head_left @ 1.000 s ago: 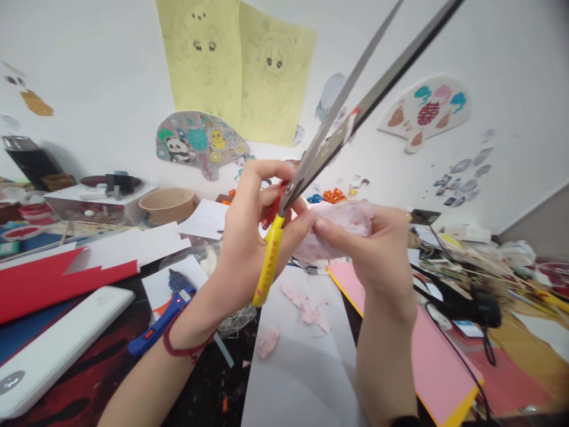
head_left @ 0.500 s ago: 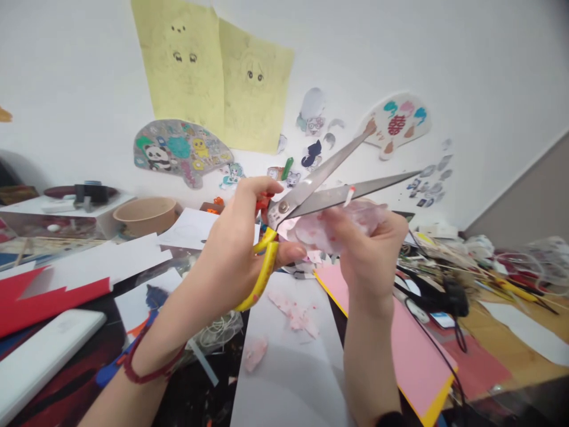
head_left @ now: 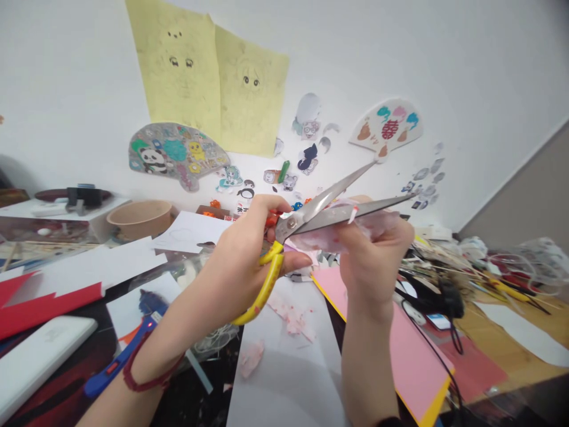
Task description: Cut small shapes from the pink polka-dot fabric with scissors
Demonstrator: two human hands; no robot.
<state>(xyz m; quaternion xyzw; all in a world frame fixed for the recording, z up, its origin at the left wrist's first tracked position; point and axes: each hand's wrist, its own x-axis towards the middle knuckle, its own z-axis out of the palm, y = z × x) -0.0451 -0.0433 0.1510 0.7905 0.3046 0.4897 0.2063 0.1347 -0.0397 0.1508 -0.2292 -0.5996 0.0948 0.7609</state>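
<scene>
My left hand (head_left: pixel 240 255) is closed on the handles of large scissors (head_left: pixel 262 293), one yellow and one red loop. Their long metal blades are parted and point to the upper right. My right hand (head_left: pixel 371 255) pinches a crumpled, translucent pale pink piece (head_left: pixel 377 222), which lies against the lower blade. A small white and red bit (head_left: pixel 354 214) sits on that blade. Below both hands, pink scraps (head_left: pixel 296 317) rest on a white sheet (head_left: pixel 284 379).
Pink paper (head_left: pixel 418 356) lies on the right near black cables. On the left are a blue cutter (head_left: pixel 111 370), a white power bank (head_left: pixel 48 362), red paper and a tan bowl (head_left: pixel 140 218). Drawings hang on the wall behind.
Both hands and the scissors sit slightly lower in the view. The blades have come a little closer together. The whole view has shifted slightly.
</scene>
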